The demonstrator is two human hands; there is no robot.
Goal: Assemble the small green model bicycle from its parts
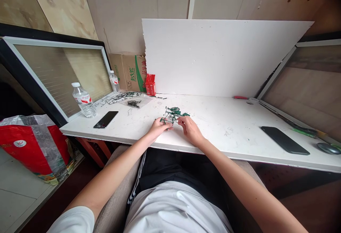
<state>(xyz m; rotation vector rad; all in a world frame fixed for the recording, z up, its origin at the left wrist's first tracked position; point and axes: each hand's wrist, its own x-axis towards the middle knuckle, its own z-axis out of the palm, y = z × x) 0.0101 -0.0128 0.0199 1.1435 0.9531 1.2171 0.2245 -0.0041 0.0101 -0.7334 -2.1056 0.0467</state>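
My left hand (159, 129) is closed around a thin green model frame (167, 120) above the front middle of the white table. Close by on its right, my right hand (189, 129) has its fingers pinched together at the end of that frame; anything between them is too small to make out. Just beyond both hands lie more green model parts, among them a round spoked wheel (174, 109) and a solid green piece (185, 114).
Dark part sprues (119, 98) and a plastic bag of parts (134, 103) lie at the back left. A water bottle (84, 101) and a phone (106, 119) are to the left. On the right are a black slab-like device (285, 140) and a mouse (329, 148).
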